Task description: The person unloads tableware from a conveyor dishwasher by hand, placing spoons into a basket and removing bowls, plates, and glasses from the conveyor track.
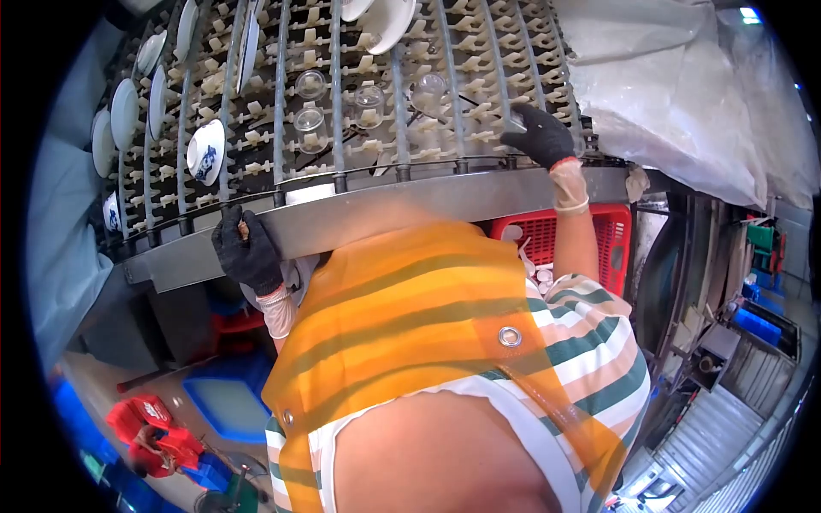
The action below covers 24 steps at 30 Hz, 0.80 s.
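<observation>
My left hand (246, 250), in a black glove over a pale one, is closed with curled fingers beside the metal front edge (359, 214) of a pegged conveyor. A small tan patch shows among its fingers; I cannot make out what it is. Over the conveyor's right side, my right hand (542, 138), gloved alike, has thumb and fingers apart, with a pale patch between them. To its left, several clear glass cups (430, 85) sit among the pegs. A white bowl with blue decoration (206, 152) leans in the pegs above my left hand.
Plates (125, 114) stand in the conveyor's left rows, and a white dish (389, 24) lies at the far middle. A red basket (617, 224) with small white items is below my right arm. Plastic sheeting (667, 94) hangs right; a blue tub (224, 403) stands lower left.
</observation>
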Each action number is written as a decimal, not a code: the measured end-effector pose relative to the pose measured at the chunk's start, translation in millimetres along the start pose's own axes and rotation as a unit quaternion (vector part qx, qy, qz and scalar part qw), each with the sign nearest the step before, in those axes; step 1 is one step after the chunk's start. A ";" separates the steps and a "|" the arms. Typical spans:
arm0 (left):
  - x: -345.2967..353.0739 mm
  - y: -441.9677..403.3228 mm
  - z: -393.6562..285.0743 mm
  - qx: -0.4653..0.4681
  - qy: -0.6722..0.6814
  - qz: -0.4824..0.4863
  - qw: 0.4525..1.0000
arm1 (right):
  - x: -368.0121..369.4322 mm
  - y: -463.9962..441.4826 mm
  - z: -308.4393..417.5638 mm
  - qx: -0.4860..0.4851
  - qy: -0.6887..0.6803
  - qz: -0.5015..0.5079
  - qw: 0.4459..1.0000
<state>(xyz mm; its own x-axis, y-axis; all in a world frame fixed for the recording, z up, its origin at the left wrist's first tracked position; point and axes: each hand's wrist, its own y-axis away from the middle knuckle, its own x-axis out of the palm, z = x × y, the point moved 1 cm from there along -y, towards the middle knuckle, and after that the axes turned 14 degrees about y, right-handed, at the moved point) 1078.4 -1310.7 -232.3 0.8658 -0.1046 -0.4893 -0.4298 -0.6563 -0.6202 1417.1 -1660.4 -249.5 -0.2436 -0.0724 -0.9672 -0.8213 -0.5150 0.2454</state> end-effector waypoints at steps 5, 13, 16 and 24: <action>3.9 3.9 -6.3 0.012 -0.009 0.010 1.000 | 17.3 10.9 60.5 -0.086 -0.253 -0.229 0.936; 12.6 9.0 -10.8 0.045 0.002 0.001 0.999 | 14.3 21.8 -78.1 -0.002 -0.100 -0.217 0.971; 15.5 10.7 -20.1 0.035 -0.010 0.005 0.999 | 23.6 25.4 -127.2 -0.013 0.032 -0.083 0.996; 24.4 17.7 -29.6 0.052 0.021 0.000 0.998 | -7.2 21.6 -72.8 0.041 0.045 0.012 0.998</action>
<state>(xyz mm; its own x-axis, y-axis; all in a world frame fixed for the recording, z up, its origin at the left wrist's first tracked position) 1099.5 -1347.0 -237.0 0.8753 -0.1375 -0.4637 -0.4514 -0.5762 -0.6814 1438.7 -1733.2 -242.0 -0.2188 -0.1626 -0.9621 -0.8561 -0.4411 0.2693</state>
